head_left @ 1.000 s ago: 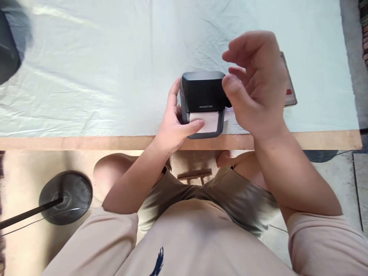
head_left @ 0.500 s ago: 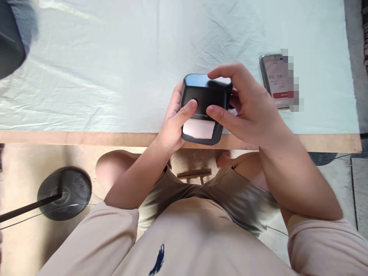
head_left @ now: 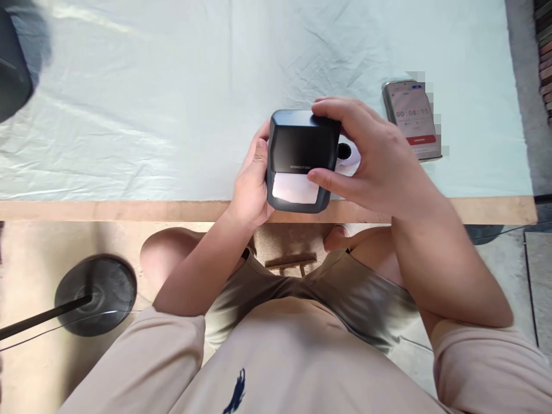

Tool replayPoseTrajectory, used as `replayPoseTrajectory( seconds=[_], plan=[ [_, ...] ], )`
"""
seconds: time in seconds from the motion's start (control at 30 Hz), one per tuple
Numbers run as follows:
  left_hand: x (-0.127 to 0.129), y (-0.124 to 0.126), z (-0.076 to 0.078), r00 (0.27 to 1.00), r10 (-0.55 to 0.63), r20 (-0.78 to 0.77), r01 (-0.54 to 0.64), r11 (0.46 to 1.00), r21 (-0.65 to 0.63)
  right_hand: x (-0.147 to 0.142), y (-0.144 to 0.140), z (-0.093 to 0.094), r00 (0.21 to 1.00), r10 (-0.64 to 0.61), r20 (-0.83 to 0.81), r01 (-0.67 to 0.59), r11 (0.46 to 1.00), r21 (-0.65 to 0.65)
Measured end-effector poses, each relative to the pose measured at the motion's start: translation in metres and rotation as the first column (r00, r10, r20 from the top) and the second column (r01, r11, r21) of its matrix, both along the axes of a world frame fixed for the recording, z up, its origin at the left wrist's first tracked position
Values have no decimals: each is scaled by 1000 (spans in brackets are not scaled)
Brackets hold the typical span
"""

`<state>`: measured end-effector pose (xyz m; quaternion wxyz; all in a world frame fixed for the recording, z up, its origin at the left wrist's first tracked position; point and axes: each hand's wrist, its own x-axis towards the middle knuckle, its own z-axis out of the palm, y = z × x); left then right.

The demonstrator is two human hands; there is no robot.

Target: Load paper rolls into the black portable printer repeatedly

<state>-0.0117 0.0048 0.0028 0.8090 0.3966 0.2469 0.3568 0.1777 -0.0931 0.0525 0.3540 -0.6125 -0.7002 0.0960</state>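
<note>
A black label printer [head_left: 304, 144] is held over the front edge of the table, with a white label [head_left: 293, 188] showing at its lower slot. My left hand [head_left: 252, 184] is closed around the printer's left side, its thumb along that edge and its other fingers mostly hidden behind. On the opposite side, my right hand [head_left: 371, 149] grips it with the index finger at the top right corner and the thumb on the front by the label. Just beyond the printer's right side, a white rounded thing with a dark round centre [head_left: 345, 152] is partly covered.
A phone [head_left: 411, 118] showing a timer lies on the pale cloth [head_left: 172, 103] to the right. The table's wooden edge [head_left: 107, 211] runs in front of my body. A dark object [head_left: 12, 63] stands at the far left, and a round black stand base [head_left: 97, 294] is on the floor.
My left thumb has slid off the printer's front to its left edge. The white thing behind the printer shows more, and the view has shifted slightly.
</note>
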Motion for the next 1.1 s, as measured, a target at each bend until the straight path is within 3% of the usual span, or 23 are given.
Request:
replayPoseTrajectory(
  seconds=[0.2, 0.3, 0.43, 0.6, 0.67, 0.73, 0.87, 1.0, 1.1],
  plan=[
    [1, 2, 0, 999, -10, -49, 10, 1000, -18, -3, -4, 4, 1000, -23, 13, 22, 998, 62],
    [3, -1, 5, 999, -1, -32, -2, 997, -79, -11, -4, 11, 989, -144, 37, 137, 979, 149],
    [3, -5, 11, 995, -88, 46, 92, 993, -75, -24, -1, 17, 941, -336, -43, 338, 920, 199],
    [1, -7, 18, 995, -101, 21, 103, 989, -106, -31, 2, 21, 939, -243, -242, 307, 910, 279],
    [1, -7, 20, 996, -91, 10, 91, 991, -100, -28, 2, 20, 954, -248, -167, 279, 939, 199],
    [1, -9, 21, 996, -86, -14, 84, 991, -101, -24, 1, 16, 959, -281, 17, 279, 956, 91],
    [1, -11, 20, 989, -124, -77, 114, 987, -116, -15, -2, 9, 902, -255, 349, 305, 948, -94],
    [2, -12, 20, 987, -124, -103, 110, 985, -133, -15, -2, 10, 888, -163, 430, 292, 922, -253],
    [2, -10, 20, 991, -117, -63, 111, 989, -97, -20, 0, 18, 898, -229, 376, 350, 889, -295]
  ],
)
